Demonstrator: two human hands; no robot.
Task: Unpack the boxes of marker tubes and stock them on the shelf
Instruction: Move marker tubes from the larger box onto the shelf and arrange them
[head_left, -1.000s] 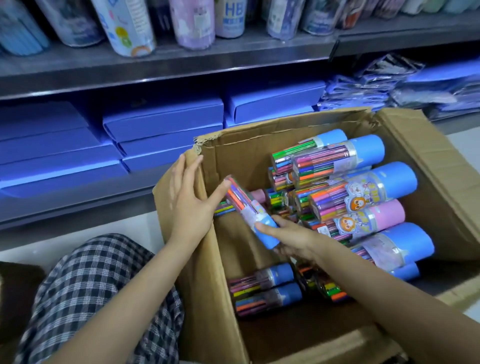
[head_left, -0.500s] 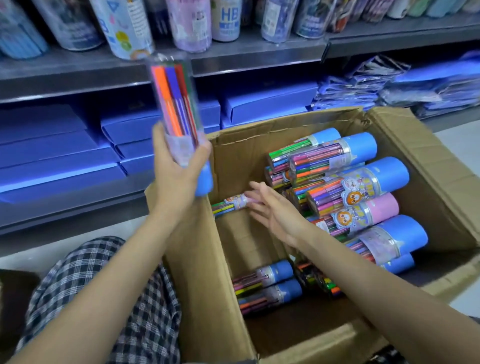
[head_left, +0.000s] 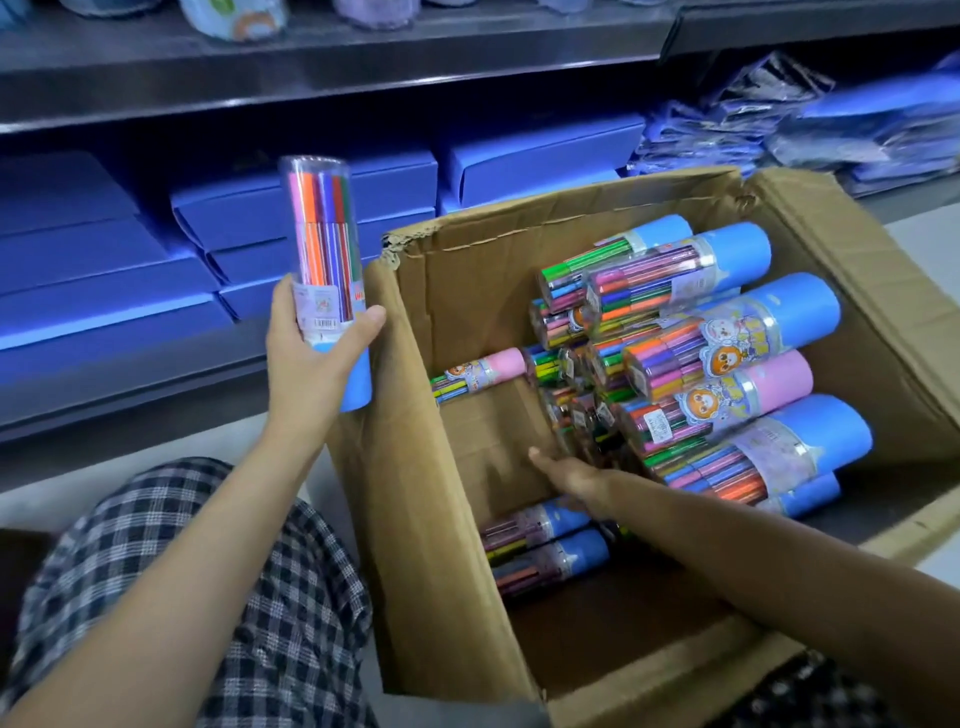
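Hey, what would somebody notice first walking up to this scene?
The marker tube held upright in the left hand, raised before the blue boxes on the shelf. Then the open cardboard box, tubes heaped on its right side, the right hand reaching inside.

On the lower level in front of me lie flat blue boxes (head_left: 306, 208) in stacks, side by side, and one more stack (head_left: 545, 156) sits further to the right. At the far right I see a pile of blue plastic-wrapped packets (head_left: 810, 119), somewhat crumpled. At the top edge stand some containers, one with a rainbow picture (head_left: 236, 18), but they are cut off and blurred. My knee in checked trousers (head_left: 218, 597) is at the bottom left, above the pale floor (head_left: 156, 462).
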